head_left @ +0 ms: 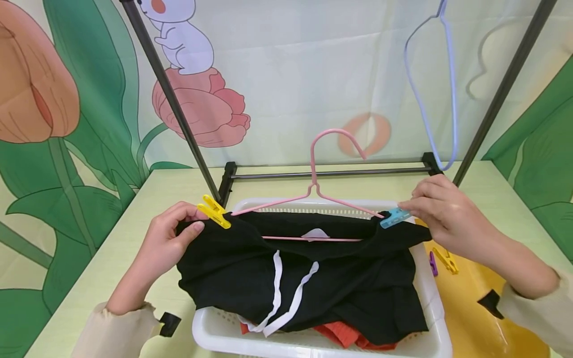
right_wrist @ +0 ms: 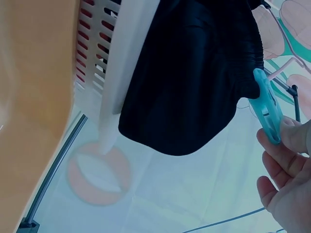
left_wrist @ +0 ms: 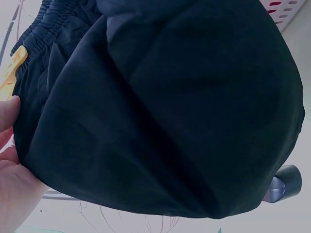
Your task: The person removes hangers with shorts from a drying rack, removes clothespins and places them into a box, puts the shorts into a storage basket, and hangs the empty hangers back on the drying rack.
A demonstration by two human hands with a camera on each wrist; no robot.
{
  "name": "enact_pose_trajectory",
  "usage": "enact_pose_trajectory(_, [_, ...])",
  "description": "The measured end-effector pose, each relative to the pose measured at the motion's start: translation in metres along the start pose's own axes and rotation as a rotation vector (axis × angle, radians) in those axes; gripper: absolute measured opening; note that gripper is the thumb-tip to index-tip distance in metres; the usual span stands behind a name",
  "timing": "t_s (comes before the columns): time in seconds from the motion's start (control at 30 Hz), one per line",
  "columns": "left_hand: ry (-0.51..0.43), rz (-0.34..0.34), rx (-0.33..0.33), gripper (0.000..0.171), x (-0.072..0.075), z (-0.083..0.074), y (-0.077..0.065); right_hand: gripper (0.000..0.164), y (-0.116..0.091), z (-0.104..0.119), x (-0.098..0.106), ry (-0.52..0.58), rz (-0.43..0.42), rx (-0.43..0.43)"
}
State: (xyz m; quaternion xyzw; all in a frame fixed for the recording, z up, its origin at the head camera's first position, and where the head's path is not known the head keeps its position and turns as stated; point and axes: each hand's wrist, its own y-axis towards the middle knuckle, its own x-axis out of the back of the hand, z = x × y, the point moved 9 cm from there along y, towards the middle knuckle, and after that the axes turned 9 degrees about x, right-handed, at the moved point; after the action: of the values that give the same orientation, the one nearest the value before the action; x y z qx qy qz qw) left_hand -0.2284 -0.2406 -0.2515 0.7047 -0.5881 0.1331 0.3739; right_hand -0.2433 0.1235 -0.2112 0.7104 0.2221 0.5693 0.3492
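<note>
Black shorts (head_left: 349, 283) with white drawstrings (head_left: 295, 298) hang by the waistband from a pink hanger (head_left: 313, 166). My left hand (head_left: 163, 243) pinches the left end of the waistband, beside a yellow clothespin (head_left: 214, 213) that clips the shorts to the hanger. At the other end, a blue clothespin (head_left: 395, 217) bites the waistband by the hanger's right arm. My right hand (head_left: 452, 219) pinches the handle ends of that clothespin between thumb and forefinger, plainest in the right wrist view. Most of the left wrist view is filled by black cloth (left_wrist: 160, 111).
Beneath the shorts stands a white basket (head_left: 434, 308) holding red cloth (head_left: 342, 334). Yellow (head_left: 445, 261) and purple (head_left: 433, 263) clothespins lie in an orange-yellow tray (head_left: 474, 308) at right. A blue hanger (head_left: 452, 89) hangs by the dark rack (head_left: 506, 89).
</note>
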Motion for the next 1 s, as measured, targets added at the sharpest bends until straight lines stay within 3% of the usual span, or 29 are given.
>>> enact_pose_trajectory(0.47, [0.011,0.008,0.027,0.009,-0.001,0.004,0.002,0.045,-0.008,-0.008,0.011,0.049,-0.047,-0.090])
enact_pose_trajectory(0.67, [0.054,-0.023,0.065,0.008,0.006,0.019,0.001,0.051,-0.017,-0.020,0.029,-0.006,-0.040,-0.179])
enact_pose_trajectory(0.77, [0.071,-0.045,0.079,0.008,0.011,0.026,-0.001,0.049,-0.025,-0.029,0.036,-0.028,0.003,-0.247])
enact_pose_trajectory(0.93, [0.081,-0.046,0.055,0.008,0.009,0.023,-0.001,0.008,-0.045,-0.044,0.029,-0.007,0.150,-0.390])
enact_pose_trajectory(1.0, [0.087,-0.041,0.048,0.008,0.007,0.021,0.000,0.014,-0.054,-0.049,0.024,0.009,0.193,-0.439])
